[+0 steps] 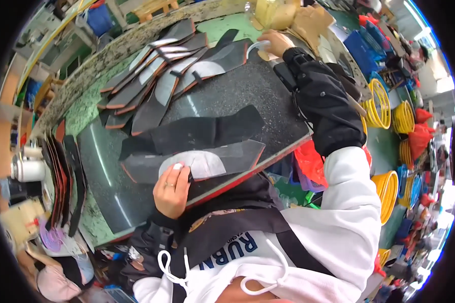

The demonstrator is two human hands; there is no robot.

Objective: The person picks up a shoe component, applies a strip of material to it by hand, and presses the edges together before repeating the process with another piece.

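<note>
A long dark-grey panel with orange-red edges lies near the front of the black work slab. A pale half-round patch sits on its middle. My left hand rests at that patch's left end, fingers closed around what looks like a small black tab, mostly hidden. Just behind lies a plain black strip. My right hand reaches to the far right edge of the slab, fingers curled beside a white curved thing; its grip is hard to make out.
Similar panels with pale patches overlap in a pile at the back left. More dark panels stand at the left, near a white container. Brown cardboard and a yellowish block are beyond my right hand. Yellow round baskets line the right side.
</note>
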